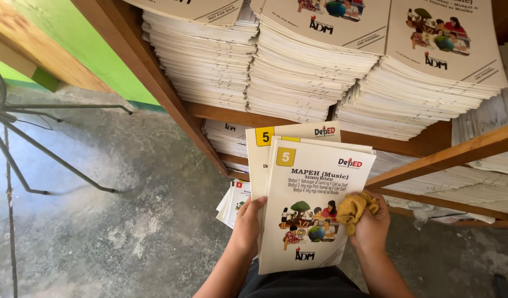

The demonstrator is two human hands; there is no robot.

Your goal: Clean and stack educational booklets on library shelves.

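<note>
Fig.: I see L hand (pixel 247 225) gripping booklet stack (pixel 309 204) at its left edge; stack's long axis runs away from me; R hand (pixel 370 223) presses yellow cloth (pixel 354 209) on its right edge, fingers closed on cloth.

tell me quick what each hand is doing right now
Left hand: closed on the left edge of the booklets.
Right hand: closed on a yellow cloth, pressed against the top booklet.
</note>
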